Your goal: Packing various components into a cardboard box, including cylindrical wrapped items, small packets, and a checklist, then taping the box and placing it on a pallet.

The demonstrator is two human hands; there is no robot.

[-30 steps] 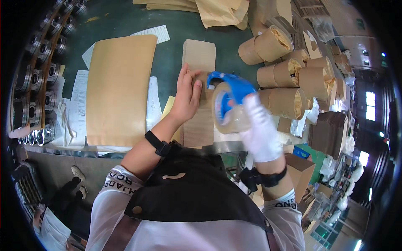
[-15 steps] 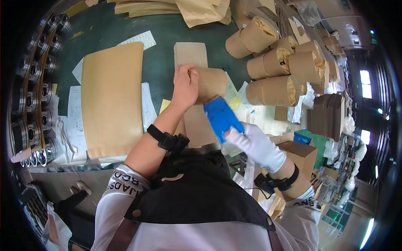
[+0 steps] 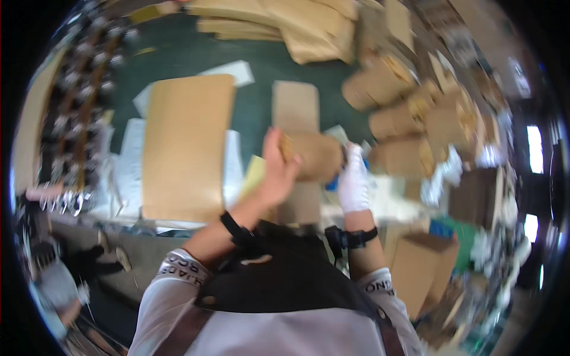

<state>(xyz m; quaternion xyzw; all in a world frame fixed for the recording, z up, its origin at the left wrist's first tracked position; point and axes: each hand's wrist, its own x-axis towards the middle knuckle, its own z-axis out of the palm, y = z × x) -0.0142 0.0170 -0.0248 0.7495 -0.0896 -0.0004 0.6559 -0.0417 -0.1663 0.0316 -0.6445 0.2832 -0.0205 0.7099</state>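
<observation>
- I have the bare left hand [image 3: 279,169] grasping a brown cardboard cylinder [image 3: 316,156].
- White-gloved right hand [image 3: 354,183] at its right end (blurred; I can't tell its grip).

The right hand [image 3: 354,178] wears a white glove [image 3: 354,194], with black wrist straps [image 3: 240,231], a black apron [image 3: 276,285] and white, dark-lettered sleeves [image 3: 165,291].

A brown cardboard roll [image 3: 314,157], blurred, lies on its side across flat tan cardboard [image 3: 295,102] that shows beyond and below it; a blue tape dispenser [image 3: 332,184], mostly hidden, appears only as patches near the roll's right end.
</observation>
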